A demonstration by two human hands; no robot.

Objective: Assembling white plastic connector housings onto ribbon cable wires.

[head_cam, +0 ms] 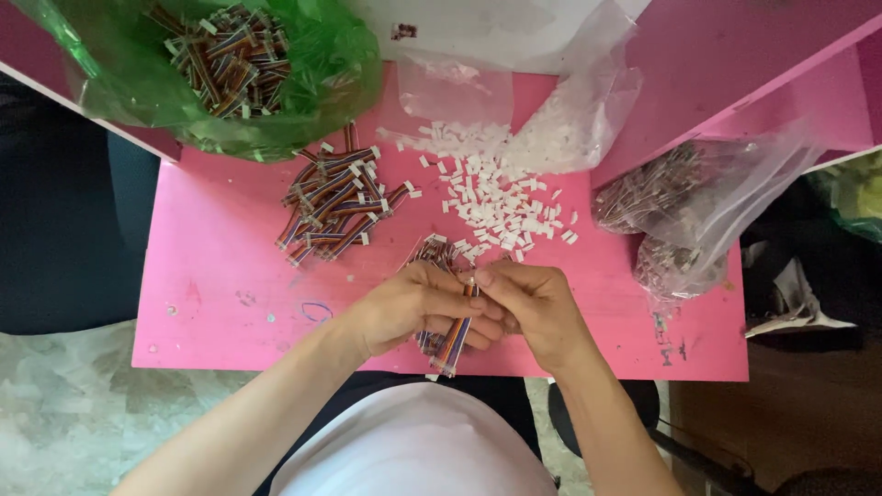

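My left hand (413, 308) and my right hand (533, 308) meet over the front edge of a pink table (220, 276). Together they pinch a short multicoloured ribbon cable (453, 342) whose lower end, with a white connector, hangs below my fingers. My left hand also holds a small bundle of such cables (432, 253) that sticks out above it. My right fingertips press at the cable's top end, where a small white piece may sit, too small to tell.
A loose pile of ribbon cables (335, 197) lies left of centre. Scattered white plastic connectors (501, 197) spill from a clear bag (570, 119). A green bag of cables (230, 64) sits back left; clear bags of parts (689, 202) hang at right.
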